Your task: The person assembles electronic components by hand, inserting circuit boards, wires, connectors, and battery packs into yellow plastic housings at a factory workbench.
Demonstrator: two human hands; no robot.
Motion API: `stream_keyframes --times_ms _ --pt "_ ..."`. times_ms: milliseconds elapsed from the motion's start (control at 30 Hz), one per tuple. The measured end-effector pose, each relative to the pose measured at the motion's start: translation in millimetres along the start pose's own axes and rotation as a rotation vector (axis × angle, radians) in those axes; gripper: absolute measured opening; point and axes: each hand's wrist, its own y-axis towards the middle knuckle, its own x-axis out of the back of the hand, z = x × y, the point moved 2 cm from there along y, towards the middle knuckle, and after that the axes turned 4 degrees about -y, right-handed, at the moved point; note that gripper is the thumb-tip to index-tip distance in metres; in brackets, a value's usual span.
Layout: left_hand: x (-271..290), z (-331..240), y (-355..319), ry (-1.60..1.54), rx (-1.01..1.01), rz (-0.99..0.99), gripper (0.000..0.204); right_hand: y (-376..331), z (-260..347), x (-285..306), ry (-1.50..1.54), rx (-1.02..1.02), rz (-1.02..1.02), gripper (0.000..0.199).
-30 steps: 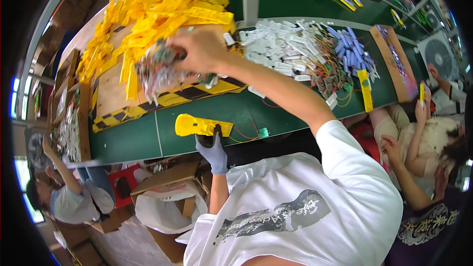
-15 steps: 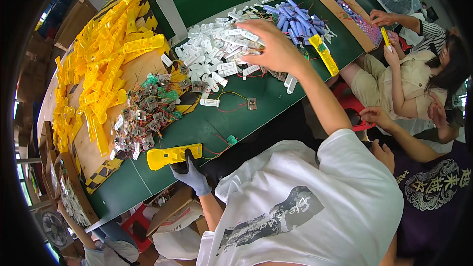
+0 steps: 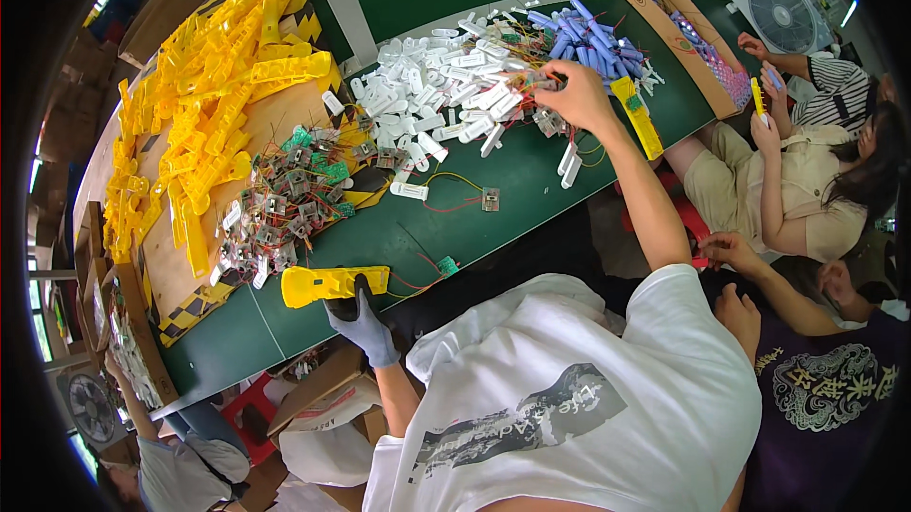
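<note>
My left hand (image 3: 363, 325), in a grey glove, grips one end of a flat yellow plastic housing (image 3: 323, 284) that lies on the green table (image 3: 531, 180) near its front edge. Red and yellow wires run from the housing to a small green board (image 3: 447, 266). My right hand (image 3: 577, 94) reaches far across to the right edge of a heap of white plastic parts (image 3: 446, 99), its fingers pinched on a small dark wired part (image 3: 544, 85). A yellow strip (image 3: 638, 116) lies just right of that hand.
A big heap of yellow housings (image 3: 213, 104) and a pile of small circuit boards (image 3: 285, 199) sit at left. Blue parts (image 3: 588, 37), a cardboard tray (image 3: 678, 33) and a fan (image 3: 784, 14) are at right. Two seated people (image 3: 807, 180) work at right; another person (image 3: 180, 474) is at lower left.
My right hand left the circuit-board pile, crossed the white parts and now pinches a part at their right edge. My left hand stays on the yellow housing.
</note>
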Motion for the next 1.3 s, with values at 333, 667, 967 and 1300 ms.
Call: stream_keyframes --times_ms 333,667,967,1300 --pt "2.6 5.1 0.7 0.065 -0.012 0.0 0.052 78.2 119.5 80.2 0.565 0.169 -0.094 0.027" --pt "-6.3 1.6 -1.5 -0.042 -0.019 0.037 0.045 147.8 269.5 16.4 0.59 0.743 -0.068 0.029" --pt "2.9 9.0 2.4 -0.124 0.024 -0.02 0.047 66.0 312.5 -127.0 0.383 0.821 0.438 0.043" --pt "3.5 -22.0 20.9 -0.418 0.115 0.021 0.043 4.7 217.2 -92.2 0.596 0.648 0.29 0.053"
